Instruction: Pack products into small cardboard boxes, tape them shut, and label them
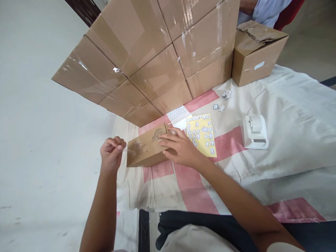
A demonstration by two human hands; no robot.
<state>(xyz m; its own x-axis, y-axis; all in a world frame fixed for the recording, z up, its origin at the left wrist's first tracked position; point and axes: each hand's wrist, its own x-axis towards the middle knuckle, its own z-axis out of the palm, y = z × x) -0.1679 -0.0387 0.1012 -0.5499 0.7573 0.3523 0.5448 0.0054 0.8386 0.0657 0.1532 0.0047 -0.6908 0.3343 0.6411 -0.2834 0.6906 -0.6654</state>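
On pink-striped cloth (194, 189) by a pale wall (47, 126), left hand (112, 151) pinching clear tape (126, 150), right hand (182, 147) open on carton (145, 147)

The right hand (181, 147) rests spread on a small cardboard box (145, 148); the left hand (112, 150), at the box's nine o'clock, pinches clear tape (126, 150). From the box, a taped stack of cartons (157, 66) rises at twelve, a closed carton (258, 56) sits at two, and the yellow sticker sheet (201, 148) and white dispenser (254, 133) lie towards three.
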